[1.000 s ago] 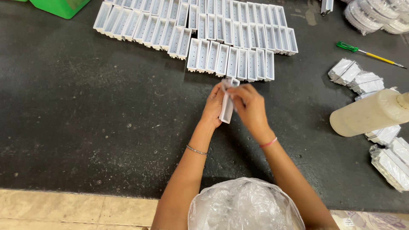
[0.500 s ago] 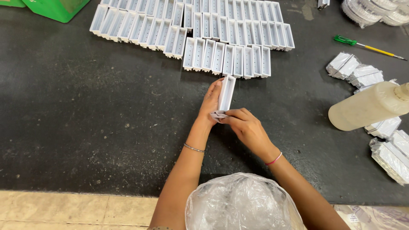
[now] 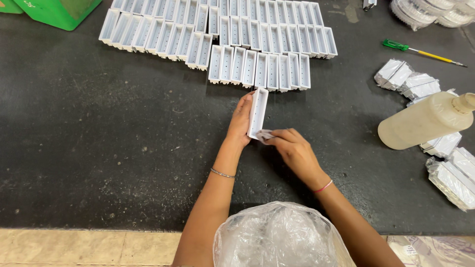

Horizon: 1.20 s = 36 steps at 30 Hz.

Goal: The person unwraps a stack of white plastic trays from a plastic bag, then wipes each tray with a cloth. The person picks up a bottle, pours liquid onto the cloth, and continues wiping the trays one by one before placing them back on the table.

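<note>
My left hand (image 3: 241, 121) holds a long white plastic tray piece (image 3: 258, 111) by its left side, open face up, just above the black table (image 3: 99, 148). My right hand (image 3: 292, 148) pinches a small pale cloth (image 3: 264, 134) against the near end of that piece. Beyond my hands lie rows of the same white tray pieces (image 3: 257, 66), set side by side.
A pale plastic bottle (image 3: 425, 121) lies on its side at the right, among wrapped white packs (image 3: 455, 173). A green-handled screwdriver (image 3: 420, 50) lies far right. A green bin (image 3: 59, 10) stands at the far left. A clear plastic bag (image 3: 277, 237) sits near me.
The white piece has gone from upright between both hands to lying lengthwise in my left hand. My right hand has dropped to its near end with the cloth.
</note>
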Motion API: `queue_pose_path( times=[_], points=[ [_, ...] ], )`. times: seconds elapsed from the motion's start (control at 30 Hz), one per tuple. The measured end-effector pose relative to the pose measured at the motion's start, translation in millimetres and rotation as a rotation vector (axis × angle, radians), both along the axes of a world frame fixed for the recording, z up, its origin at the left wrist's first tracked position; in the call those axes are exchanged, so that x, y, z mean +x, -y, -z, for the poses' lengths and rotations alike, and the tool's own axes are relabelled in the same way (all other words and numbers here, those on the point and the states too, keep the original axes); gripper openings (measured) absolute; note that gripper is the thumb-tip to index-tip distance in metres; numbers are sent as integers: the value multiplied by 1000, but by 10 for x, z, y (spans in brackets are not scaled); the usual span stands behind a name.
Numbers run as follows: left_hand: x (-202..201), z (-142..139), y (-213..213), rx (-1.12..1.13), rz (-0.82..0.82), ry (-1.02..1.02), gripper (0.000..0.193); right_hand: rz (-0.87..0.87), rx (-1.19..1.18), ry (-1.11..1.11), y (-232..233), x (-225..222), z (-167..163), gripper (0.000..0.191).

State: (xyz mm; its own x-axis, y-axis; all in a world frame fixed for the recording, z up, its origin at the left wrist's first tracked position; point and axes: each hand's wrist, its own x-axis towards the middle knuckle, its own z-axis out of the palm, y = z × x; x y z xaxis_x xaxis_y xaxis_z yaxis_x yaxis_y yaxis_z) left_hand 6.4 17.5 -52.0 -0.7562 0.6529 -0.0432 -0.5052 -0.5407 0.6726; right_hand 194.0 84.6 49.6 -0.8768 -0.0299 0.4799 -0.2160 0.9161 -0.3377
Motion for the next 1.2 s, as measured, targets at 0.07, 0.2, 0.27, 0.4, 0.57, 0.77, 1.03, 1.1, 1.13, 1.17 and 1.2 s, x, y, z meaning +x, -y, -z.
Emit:
queue_pose_path(
  times=[0.07,0.2,0.27,0.4,0.57,0.77,1.03,1.1,1.13,1.17,1.2],
  points=[
    [-10,16,-23,36,0,0,39,99,-62,-71,-49,17,37,28],
    [-26,42,-28,6,-1,20,39,326,-423,16,-30,12,54,23],
    [-36,51,-20,8,-5,30,39,285,-350,-19,101,16,73,26],
    [-44,67,-4,-6,-6,57,38,166,-175,-117,362,-70,120,30],
    [-38,79,-14,76,41,130,38,210,-190,-188,232,-374,57,27],
    [-23,82,16,63,80,66,42,270,-353,-233,-60,-754,-94,22],
    [-40,24,71,27,87,79,48,165,-330,-93,315,-274,1,27],
    [-23,-11,89,-35,75,40,53,106,-248,-77,384,-113,-15,21],
    [-10,-31,91,-45,80,14,55,98,-316,18,383,-58,-36,22],
    [-2,-54,91,-55,86,-13,58,89,-381,113,368,5,-65,22],
    [9,-73,94,-42,96,-20,58,79,-445,208,345,48,-93,23]
  ],
)
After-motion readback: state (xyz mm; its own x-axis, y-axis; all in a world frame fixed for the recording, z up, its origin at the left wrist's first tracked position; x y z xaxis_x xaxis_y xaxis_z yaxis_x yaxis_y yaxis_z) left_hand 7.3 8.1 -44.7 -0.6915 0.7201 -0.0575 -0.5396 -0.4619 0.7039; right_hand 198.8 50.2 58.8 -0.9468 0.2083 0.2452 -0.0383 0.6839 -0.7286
